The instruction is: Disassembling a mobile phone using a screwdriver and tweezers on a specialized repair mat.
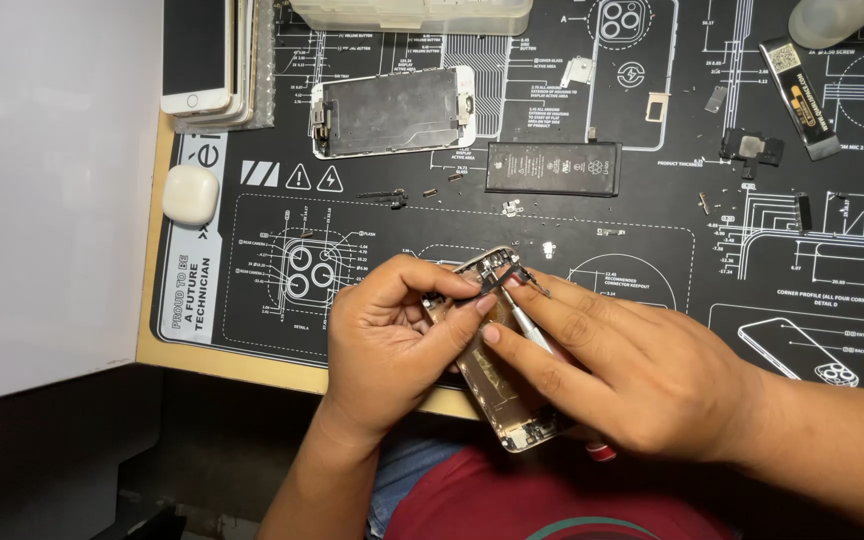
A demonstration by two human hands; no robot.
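1. On the far left, a small white case (191,194), smooth and rounded like a pebble, resting on the pale wooden surface (252,366).
2. Just above it, a stack of flat phones (209,60), white on top with thin shiny edges.
3. Covering most of the surface, a black rubbery mat (752,300) full of thin white line drawings.
4. Near the top of the mat, a phone screen part (392,111) lying face down, grey metal back, white rim.
5. Behind that, a clear plastic box (412,14) at the top edge; cannot tell what is inside.
6. Left hand (392,335) curled tight around the open phone shell (508,400), thumb and fingers pinching its top end.
7. Open phone shell: long, thin, gold-coloured metal, tilted, held up just over the near edge of the surface, between both hands. Shiny bare inside with little parts at both ends.
8. Right hand (632,375) closed on a thin metal tool (530,322), tip touching the top end of the shell.
9. Further back, a flat black battery (553,167), a neat rectangle, lying alone on the mat.
10. Around it, tiny screws and metal bits (512,208), scattered.
11. On the right, a black strip-shaped part (800,96) with a yellow patch, lying slanted.
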